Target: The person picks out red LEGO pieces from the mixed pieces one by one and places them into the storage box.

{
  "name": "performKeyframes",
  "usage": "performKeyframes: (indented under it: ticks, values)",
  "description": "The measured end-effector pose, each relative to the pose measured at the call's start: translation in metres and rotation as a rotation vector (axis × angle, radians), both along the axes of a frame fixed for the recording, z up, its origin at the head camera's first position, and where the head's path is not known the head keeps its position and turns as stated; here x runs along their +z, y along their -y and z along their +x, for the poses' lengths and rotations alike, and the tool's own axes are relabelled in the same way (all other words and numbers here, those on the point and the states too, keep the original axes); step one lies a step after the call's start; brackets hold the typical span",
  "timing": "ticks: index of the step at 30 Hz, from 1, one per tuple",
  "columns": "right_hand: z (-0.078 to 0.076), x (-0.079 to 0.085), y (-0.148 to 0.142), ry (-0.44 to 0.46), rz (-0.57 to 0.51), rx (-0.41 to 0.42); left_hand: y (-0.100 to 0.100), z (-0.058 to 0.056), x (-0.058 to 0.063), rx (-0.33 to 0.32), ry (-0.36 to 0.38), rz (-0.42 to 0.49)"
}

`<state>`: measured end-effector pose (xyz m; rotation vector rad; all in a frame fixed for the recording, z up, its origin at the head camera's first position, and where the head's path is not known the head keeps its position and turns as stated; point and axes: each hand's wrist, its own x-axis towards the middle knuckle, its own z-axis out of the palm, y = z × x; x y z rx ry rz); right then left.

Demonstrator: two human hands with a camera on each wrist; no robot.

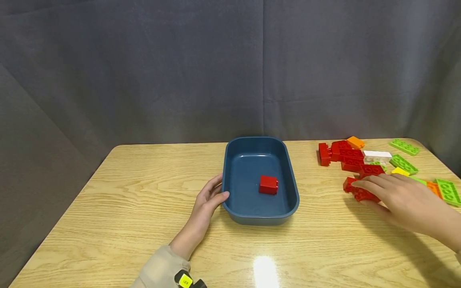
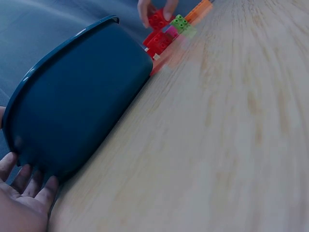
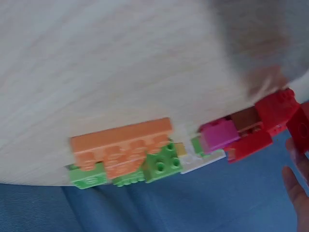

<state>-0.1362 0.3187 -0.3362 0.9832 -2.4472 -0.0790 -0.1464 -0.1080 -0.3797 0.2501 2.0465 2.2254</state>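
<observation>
A studio-like tabletop corner: dark grey cloth backdrop (image 1: pixel 180 72) behind a wood-grain table (image 1: pixel 144 192).

Left hand (image 1: pixel 208 202) holds blue bin (image 1: pixel 242 176) — right hand (image 1: pixel 410 200) pinches red brick (image 1: pixel 361 195).

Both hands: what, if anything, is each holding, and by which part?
The left hand holds the blue tray by its left side; the right hand pinches a red brick by opposite sides.

My head cam looked forward and down at the table (image 1: pixel 108 216) from farther back; left wrist cam sat low beside the blue bin (image 2: pixel 79 96), tilted; right wrist cam faced the bricks (image 3: pixel 120 140) all three views caught.
</observation>
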Motion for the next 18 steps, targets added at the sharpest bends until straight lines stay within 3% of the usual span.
performKeyframes:
  ticks: [3, 10, 18]
  values:
    - [-0.001, 0.006, 0.009, -0.025, -0.042, -0.001, -0.001, 0.0, 0.0, 0.005, -0.002, 0.001]
    - [-0.005, 0.013, 0.032, -0.049, -0.014, -0.011, -0.002, 0.001, 0.0, 0.008, 0.003, 0.004]
    - [-0.018, 0.016, 0.059, -0.025, -0.07, -0.069, -0.001, 0.001, 0.001, 0.002, -0.001, 0.003]
